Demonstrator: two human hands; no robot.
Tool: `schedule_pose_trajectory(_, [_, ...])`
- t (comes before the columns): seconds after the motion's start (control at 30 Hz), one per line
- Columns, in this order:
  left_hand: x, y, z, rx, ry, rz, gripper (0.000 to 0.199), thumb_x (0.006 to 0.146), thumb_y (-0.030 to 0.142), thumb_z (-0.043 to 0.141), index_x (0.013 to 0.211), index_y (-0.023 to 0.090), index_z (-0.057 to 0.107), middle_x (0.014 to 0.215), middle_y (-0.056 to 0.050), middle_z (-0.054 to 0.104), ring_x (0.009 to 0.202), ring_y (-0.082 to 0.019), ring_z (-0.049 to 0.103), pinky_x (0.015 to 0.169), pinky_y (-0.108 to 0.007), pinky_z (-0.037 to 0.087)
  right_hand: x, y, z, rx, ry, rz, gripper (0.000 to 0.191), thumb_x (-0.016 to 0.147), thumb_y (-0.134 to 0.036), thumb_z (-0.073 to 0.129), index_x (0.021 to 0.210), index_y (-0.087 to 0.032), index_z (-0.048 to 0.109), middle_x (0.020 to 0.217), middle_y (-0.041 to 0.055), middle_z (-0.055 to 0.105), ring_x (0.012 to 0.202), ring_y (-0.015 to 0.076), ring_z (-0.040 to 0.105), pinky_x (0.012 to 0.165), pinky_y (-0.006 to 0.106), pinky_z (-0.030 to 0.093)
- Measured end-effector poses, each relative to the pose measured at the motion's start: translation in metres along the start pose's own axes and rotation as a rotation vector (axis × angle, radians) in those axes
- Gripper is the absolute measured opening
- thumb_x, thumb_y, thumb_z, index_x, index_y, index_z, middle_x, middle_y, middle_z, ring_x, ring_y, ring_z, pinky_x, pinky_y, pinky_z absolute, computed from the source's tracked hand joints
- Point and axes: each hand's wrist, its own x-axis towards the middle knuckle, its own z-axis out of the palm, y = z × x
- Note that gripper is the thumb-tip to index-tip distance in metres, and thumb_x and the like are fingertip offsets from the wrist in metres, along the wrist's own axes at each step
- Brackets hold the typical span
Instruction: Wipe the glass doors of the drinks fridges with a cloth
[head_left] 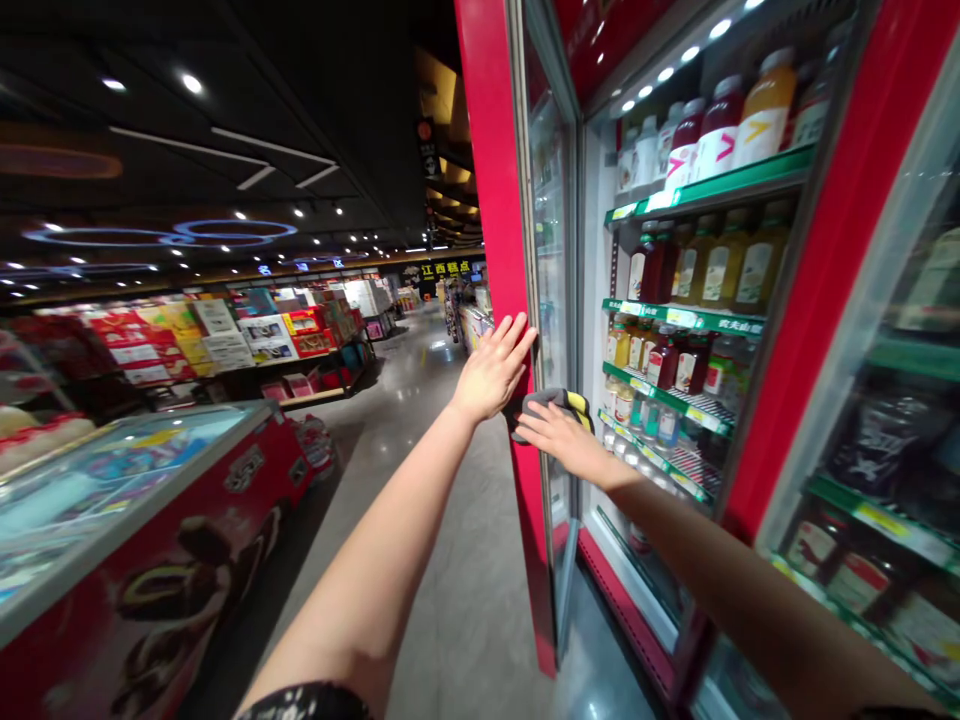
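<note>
A tall red-framed glass door [495, 150] of a drinks fridge stands swung open in front of me. My left hand [491, 368] lies flat against the door's red frame, fingers stretched out and holding nothing. Just below and to its right, my right hand [562, 437] presses a dark grey cloth with a yellow stripe [577, 405] against the door near its edge. The fingers of that hand are extended over the cloth, and part of the cloth is hidden under them. Behind the door, fridge shelves [697, 320] carry rows of bottled drinks.
A red fridge post [817, 270] and a second glass door stand at the right. To the left is a chest freezer [247, 480] with a glass top. Boxed goods [270, 335] are stacked beyond it. A grey floor aisle [420, 400] runs ahead.
</note>
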Motion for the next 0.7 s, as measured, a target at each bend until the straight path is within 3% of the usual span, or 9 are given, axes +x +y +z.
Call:
schedule_pose_trajectory(0.23, [-0.025, 0.029, 0.058, -0.023, 0.000, -0.069, 0.085, 0.099, 0.043, 0.046, 0.161, 0.009, -0.001, 0.168, -0.023, 0.005, 0.156, -0.030, -0.005, 0.125, -0.055, 0.018, -0.073, -0.063, 0.081, -0.044, -0.019, 0.202, 0.058, 0.092, -0.001, 0.045, 0.142, -0.029, 0.055, 0.154, 0.0039, 0.051, 0.148, 0.0229, 0.039, 0.119, 0.053, 0.038])
schedule_pose_trajectory(0.43, [-0.039, 0.040, 0.100, -0.064, 0.027, -0.097, 0.101, 0.092, 0.042, 0.057, 0.160, 0.009, -0.011, 0.168, -0.023, -0.001, 0.155, -0.034, -0.004, 0.125, -0.059, 0.013, -0.132, -0.111, 0.136, -0.064, -0.027, 0.281, 0.053, 0.091, -0.005, 0.043, 0.136, -0.026, 0.061, 0.144, 0.0048, 0.061, 0.134, 0.0240, 0.056, 0.111, 0.049, 0.048])
schedule_pose_trajectory(0.57, [-0.034, 0.039, 0.113, -0.114, 0.111, -0.069, 0.100, 0.092, 0.041, 0.055, 0.160, 0.012, -0.012, 0.169, -0.019, -0.002, 0.156, -0.033, -0.004, 0.126, -0.057, 0.008, -0.158, -0.120, 0.150, -0.033, -0.064, 0.257, 0.047, 0.094, -0.008, 0.043, 0.133, -0.025, 0.064, 0.140, 0.0054, 0.065, 0.128, 0.0219, 0.060, 0.109, 0.047, 0.049])
schedule_pose_trajectory(0.7, [-0.032, 0.039, 0.117, -0.097, 0.114, -0.063, 0.098, 0.094, 0.043, 0.053, 0.160, 0.012, -0.012, 0.169, -0.019, -0.001, 0.156, -0.032, -0.006, 0.126, -0.058, 0.007, -0.148, -0.104, 0.134, -0.054, -0.059, 0.258, 0.042, 0.099, -0.011, 0.046, 0.133, -0.030, 0.063, 0.140, 0.0012, 0.065, 0.131, 0.0175, 0.059, 0.118, 0.045, 0.040])
